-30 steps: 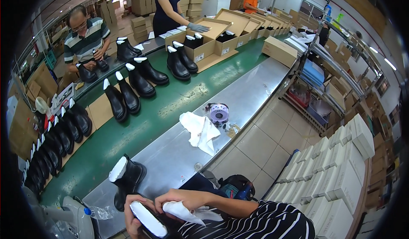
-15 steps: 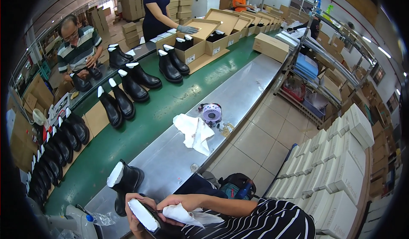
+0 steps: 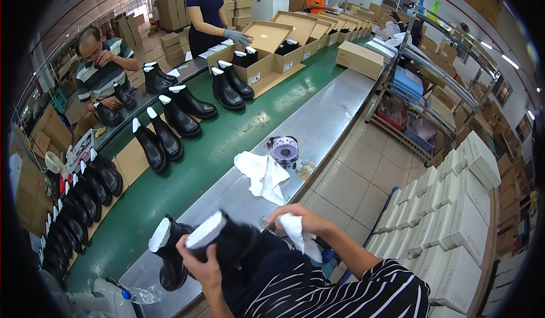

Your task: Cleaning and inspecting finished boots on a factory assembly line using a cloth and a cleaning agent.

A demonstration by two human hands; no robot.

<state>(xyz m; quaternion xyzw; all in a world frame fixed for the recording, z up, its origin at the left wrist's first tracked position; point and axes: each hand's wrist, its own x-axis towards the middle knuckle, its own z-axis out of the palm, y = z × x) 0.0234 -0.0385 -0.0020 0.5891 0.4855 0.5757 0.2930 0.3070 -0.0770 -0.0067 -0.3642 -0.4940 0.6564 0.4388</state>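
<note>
A long green belt (image 3: 187, 165) runs from near left to far right, carrying pairs of black boots (image 3: 170, 131). At its far end, open cardboard boxes (image 3: 267, 51) hold more boots. Near the person, the left hand (image 3: 201, 267) has its fingers wrapped around a black boot (image 3: 227, 241), and the right hand (image 3: 298, 218) pinches a white cloth (image 3: 298, 233) against it. A second boot (image 3: 170, 255) stands just left on the steel bench (image 3: 323, 119).

Head-worn fisheye, looking down, close.
</note>
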